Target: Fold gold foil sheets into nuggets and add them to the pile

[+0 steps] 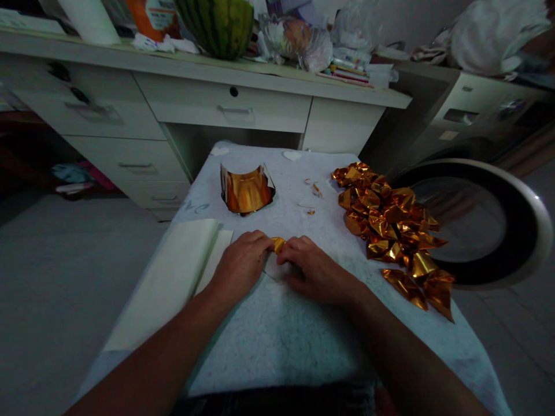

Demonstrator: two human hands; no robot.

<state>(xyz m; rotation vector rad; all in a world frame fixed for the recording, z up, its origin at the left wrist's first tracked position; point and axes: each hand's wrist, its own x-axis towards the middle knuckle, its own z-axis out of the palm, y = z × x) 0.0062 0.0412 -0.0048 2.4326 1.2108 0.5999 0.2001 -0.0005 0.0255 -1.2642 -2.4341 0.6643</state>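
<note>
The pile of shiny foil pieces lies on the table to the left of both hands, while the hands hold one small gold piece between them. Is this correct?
Not the side: in the head view, the pile of shiny foil pieces lies to the right of the left hand and right hand, which do hold one small gold piece.

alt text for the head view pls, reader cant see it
A person's left hand and right hand hold a small gold piece over a cloth. Curled gold foil stands beyond, pale sheets lie left, crinkled foil pieces heap right.
</note>
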